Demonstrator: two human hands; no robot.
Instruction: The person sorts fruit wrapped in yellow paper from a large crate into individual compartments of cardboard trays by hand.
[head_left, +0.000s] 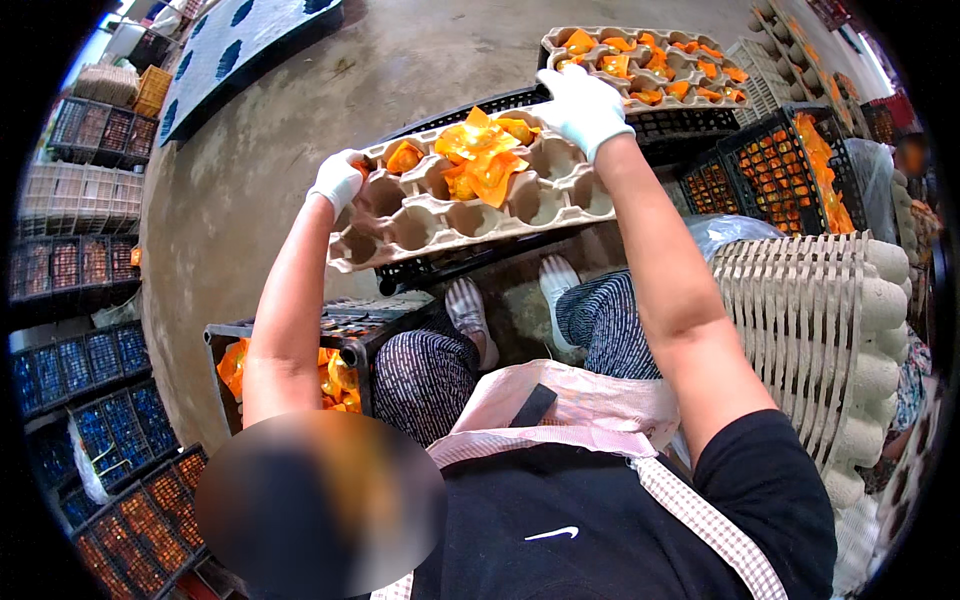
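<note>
A moulded pulp tray (pixel 470 232) lies in front of me on a black crate (pixel 440 270). Crumpled orange wrappers (pixel 480 150) are heaped near its middle, with more orange pieces in some far cups. My left hand (pixel 338 182), in a white glove, curls its fingers round the tray's left end, beside an orange piece. Over the far right part of the tray my right hand (pixel 585 108), also gloved, is open with its fingers stretched toward a second pulp tray (pixel 650 85). That one holds several orange wrappers.
At my right stands a tall stack of pulp trays (pixel 800 340). A black crate of orange-wrapped items (pixel 780 175) sits beyond it. Another crate (pixel 345 325) with orange wrappers is by my left leg. Stacked crates (pixel 80 360) line the left; a pale blue pallet (pixel 240 50) lies farther off.
</note>
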